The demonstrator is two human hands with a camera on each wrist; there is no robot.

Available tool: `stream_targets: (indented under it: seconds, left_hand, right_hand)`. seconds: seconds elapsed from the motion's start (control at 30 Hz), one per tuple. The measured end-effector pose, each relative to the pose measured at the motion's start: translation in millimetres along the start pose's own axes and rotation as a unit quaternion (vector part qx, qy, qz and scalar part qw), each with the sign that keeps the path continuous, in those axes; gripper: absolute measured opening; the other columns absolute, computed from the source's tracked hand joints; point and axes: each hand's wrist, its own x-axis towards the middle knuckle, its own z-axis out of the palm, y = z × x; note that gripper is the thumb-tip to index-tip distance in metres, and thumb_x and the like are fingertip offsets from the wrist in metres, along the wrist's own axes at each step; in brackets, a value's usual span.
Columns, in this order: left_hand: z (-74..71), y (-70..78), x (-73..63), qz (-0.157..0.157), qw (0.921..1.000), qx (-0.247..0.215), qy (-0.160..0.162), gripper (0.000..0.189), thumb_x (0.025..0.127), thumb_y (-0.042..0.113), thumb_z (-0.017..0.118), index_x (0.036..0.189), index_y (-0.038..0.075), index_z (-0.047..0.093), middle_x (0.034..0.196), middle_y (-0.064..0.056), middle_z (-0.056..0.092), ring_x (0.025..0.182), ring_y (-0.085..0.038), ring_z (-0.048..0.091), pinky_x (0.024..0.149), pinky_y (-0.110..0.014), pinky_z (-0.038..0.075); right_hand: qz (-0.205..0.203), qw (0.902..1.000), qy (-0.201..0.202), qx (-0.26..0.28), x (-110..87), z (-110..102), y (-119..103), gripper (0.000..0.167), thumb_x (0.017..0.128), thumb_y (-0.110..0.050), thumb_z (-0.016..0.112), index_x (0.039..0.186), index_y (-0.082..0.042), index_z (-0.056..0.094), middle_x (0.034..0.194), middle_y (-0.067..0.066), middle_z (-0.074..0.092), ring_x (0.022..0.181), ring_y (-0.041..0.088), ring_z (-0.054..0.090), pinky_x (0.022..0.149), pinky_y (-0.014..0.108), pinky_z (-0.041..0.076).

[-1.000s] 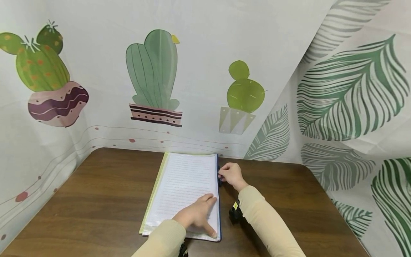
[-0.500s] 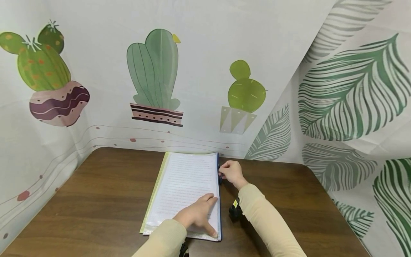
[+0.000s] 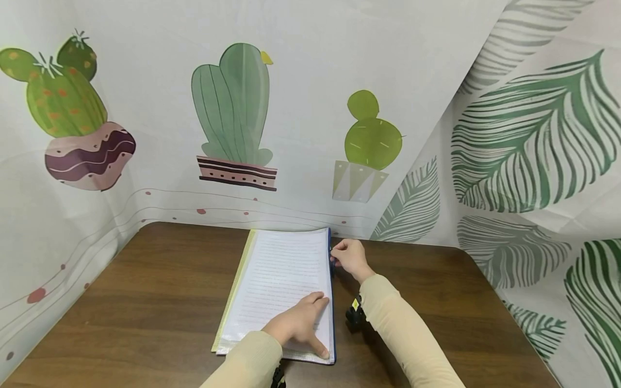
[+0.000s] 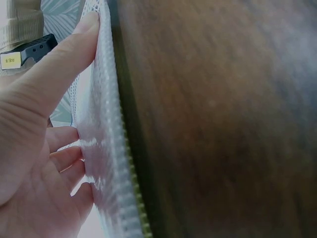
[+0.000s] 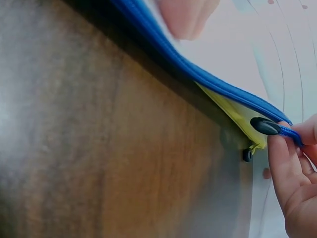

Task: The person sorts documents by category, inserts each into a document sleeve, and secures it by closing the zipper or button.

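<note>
A clear mesh-edged zip pouch (image 3: pixel 281 269) with a printed sheet inside lies on the table. Down its right side runs a blue zipper (image 5: pixel 213 85). My left hand (image 3: pixel 299 322) rests spread on the lower right of the pouch, its thumb (image 4: pixel 64 64) by the near edge. Near the far right corner, my right hand (image 3: pixel 350 258) pinches the zipper's blue cord pull (image 5: pixel 292 134), whose black tip (image 5: pixel 264 126) pokes out past the fingers. Under this pouch is a second one with a yellow edge (image 3: pixel 234 291); its black pull (image 5: pixel 247 155) hangs at the far end.
The brown wooden table (image 3: pixel 145 302) reaches to a wall cloth (image 3: pixel 301 108) printed with cacti and leaves. A black wrist camera (image 3: pixel 355 315) sits under the right forearm, close to the table.
My right hand has slid a little farther away along the blue edge, toward the far corner. The left hand stays in place on the pouch.
</note>
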Motion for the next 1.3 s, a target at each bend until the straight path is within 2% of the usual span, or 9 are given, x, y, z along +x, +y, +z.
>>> stream_targets:
  seconds: [0.23,0.4,0.5,0.8,0.93,1.03,1.3]
  left_hand:
    - [-0.7,0.4,-0.7,0.003,1.0,-0.001,0.001,0.116,0.053,0.047,0.088,0.146,0.005,0.032,0.153,-0.013,0.028,0.14,-0.029,0.029,0.113,-0.038,0.03]
    - [-1.0,0.6,-0.9,0.004,1.0,0.0,0.002,0.117,0.053,0.048,0.088,0.146,0.005,0.031,0.153,-0.013,0.027,0.141,-0.029,0.028,0.113,-0.039,0.03]
    - [-0.6,0.2,-0.7,0.003,1.0,0.003,0.004,0.117,0.053,0.048,0.088,0.146,0.006,0.031,0.153,-0.012,0.027,0.141,-0.028,0.028,0.113,-0.039,0.03]
    - [0.8,-0.4,-1.0,0.007,0.9999,-0.001,0.011,0.117,0.051,0.046,0.089,0.145,0.005,0.033,0.152,-0.013,0.028,0.14,-0.029,0.03,0.113,-0.039,0.031]
    - [1.0,-0.2,-1.3,0.003,0.9999,0.0,0.01,0.117,0.051,0.046,0.089,0.146,0.006,0.032,0.153,-0.012,0.028,0.14,-0.028,0.029,0.113,-0.038,0.031]
    - [0.6,0.2,-1.8,0.002,0.9999,-0.001,0.011,0.118,0.051,0.046,0.089,0.146,0.005,0.032,0.153,-0.012,0.028,0.14,-0.029,0.029,0.113,-0.039,0.031]
    - [-0.6,2.6,-3.4,0.0,0.9999,0.003,0.013,0.118,0.05,0.046,0.089,0.145,0.006,0.033,0.153,-0.012,0.028,0.14,-0.029,0.03,0.112,-0.039,0.032]
  right_hand:
    - [-0.006,1.0,0.006,-0.004,5.7,-1,-4,0.005,0.082,-0.002,0.064,0.079,0.003,0.066,0.073,0.015,0.068,0.056,0.016,0.064,0.063,0.04,0.058]
    - [-0.015,0.9998,0.012,-0.011,10.6,-1,-9,0.005,0.081,-0.002,0.063,0.08,0.002,0.066,0.073,0.015,0.068,0.064,0.033,0.067,0.064,0.042,0.058]
    - [-0.021,0.9996,0.015,-0.015,13.1,-2,-12,0.005,0.081,-0.002,0.063,0.079,0.002,0.066,0.072,0.015,0.068,0.069,0.039,0.067,0.064,0.043,0.058]
    - [-0.034,0.9991,0.014,-0.02,19.9,-2,-19,0.006,0.083,-0.001,0.062,0.081,0.003,0.065,0.075,0.018,0.068,0.071,0.041,0.067,0.067,0.046,0.057]
    - [-0.043,0.9986,0.018,-0.027,23.5,-3,-23,0.007,0.082,-0.002,0.062,0.081,0.003,0.066,0.075,0.017,0.068,0.07,0.037,0.068,0.066,0.046,0.057]
    - [-0.046,0.9983,0.019,-0.029,25.4,-3,-25,0.007,0.083,-0.002,0.062,0.081,0.003,0.066,0.075,0.017,0.068,0.07,0.036,0.068,0.064,0.044,0.058]
    - [-0.041,0.9978,0.006,-0.052,27.9,-4,-30,0.007,0.085,-0.003,0.061,0.084,0.002,0.064,0.078,0.016,0.068,0.075,0.039,0.068,0.054,0.028,0.055]
